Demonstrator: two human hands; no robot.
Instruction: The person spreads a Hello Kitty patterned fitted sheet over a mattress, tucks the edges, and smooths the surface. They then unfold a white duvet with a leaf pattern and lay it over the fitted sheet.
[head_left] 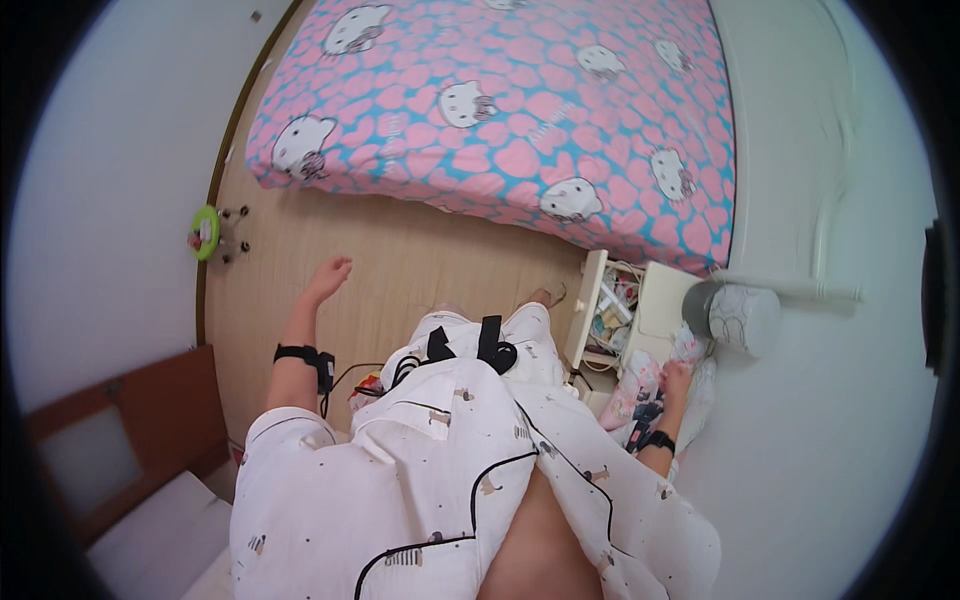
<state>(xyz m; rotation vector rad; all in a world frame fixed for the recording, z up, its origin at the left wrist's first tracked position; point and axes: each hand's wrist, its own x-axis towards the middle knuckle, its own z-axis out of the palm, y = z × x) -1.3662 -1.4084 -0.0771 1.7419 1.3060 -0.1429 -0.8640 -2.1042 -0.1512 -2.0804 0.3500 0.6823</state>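
My right hand (676, 378) is closed at the top of a pink-and-white patterned bag (630, 392), which lies beside a cream nightstand (668, 305). Its wrist carries a black band, and dark patterned cloth shows under the forearm. To the left, my left hand (328, 278) hangs over the wooden floor with nothing in it, its fingers loosely extended and apart from the thumb. The nightstand's drawer (592, 300) is pulled out and holds several small boxes, packets and a cable. What lies under my right fingers is partly hidden.
A grey-and-white cylindrical lamp (735, 312) rests at the nightstand's right. Ahead is a bed (500, 130) with a pink-and-blue cover. A green ring-topped wheeled item (206, 232) stands by the left wall; a brown wooden panel (150, 440) is at lower left.
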